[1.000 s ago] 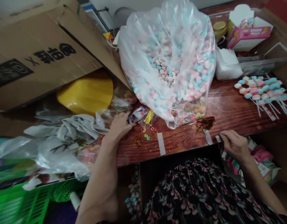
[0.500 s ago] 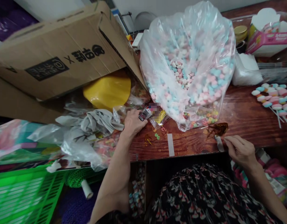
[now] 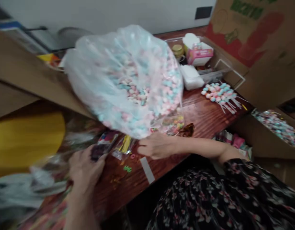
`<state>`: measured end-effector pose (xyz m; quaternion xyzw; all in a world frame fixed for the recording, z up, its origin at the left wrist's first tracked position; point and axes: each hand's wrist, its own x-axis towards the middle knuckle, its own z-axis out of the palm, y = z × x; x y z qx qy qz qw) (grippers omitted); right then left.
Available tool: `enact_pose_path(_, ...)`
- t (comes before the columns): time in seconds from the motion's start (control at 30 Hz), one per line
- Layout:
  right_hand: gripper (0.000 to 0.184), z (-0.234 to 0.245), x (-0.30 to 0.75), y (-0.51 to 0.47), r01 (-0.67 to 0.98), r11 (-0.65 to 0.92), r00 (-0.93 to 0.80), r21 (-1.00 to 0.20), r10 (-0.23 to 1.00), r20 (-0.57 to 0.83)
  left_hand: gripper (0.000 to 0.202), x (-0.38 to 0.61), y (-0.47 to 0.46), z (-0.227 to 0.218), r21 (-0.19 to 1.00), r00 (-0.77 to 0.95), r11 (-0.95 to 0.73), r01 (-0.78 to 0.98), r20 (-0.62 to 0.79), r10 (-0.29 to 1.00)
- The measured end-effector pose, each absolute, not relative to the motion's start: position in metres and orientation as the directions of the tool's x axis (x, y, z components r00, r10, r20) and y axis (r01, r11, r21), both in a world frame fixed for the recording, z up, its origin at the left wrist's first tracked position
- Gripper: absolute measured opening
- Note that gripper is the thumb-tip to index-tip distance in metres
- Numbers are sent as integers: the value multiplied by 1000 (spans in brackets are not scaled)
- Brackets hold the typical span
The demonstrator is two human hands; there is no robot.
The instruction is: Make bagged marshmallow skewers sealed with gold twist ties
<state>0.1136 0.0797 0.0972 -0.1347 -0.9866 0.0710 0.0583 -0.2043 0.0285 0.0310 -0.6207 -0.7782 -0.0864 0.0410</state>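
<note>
The blurred left hand (image 3: 84, 171) closes on a small dark packet (image 3: 98, 152) at the edge of the reddish wooden desk (image 3: 118, 198). The right hand (image 3: 157, 146) lies loosely curled, holding nothing visible, just beside a clear packet of yellow twist ties (image 3: 124, 144). Beyond, a large clear plastic bag of pink-and-blue candy (image 3: 128, 83) leans on a brown cardboard flap (image 3: 37, 86), apparently propped by it. Farther off, pastel candy skewers (image 3: 220, 94) lie fanned out, keeping their sticks apart.
</note>
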Motion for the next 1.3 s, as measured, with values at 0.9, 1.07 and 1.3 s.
enact_pose_path(0.9, 27, 60, -56, 135, 385, 917, -915, -107, 394, 90, 28, -192, 14, -3, 376, -219, 39, 926, 449, 866)
enact_pose_path(1.07, 35, 58, -57, 132, 334, 941, -936, -52, 338, 96, 50, -194, 13, -7, 382, -210, 7, 924, 490, 846)
enact_pose_path(1.3, 37, 56, -52, 125, 314, 949, -947, -35, 315, 66, 47, -196, 12, -5, 374, -209, 37, 927, 430, 878)
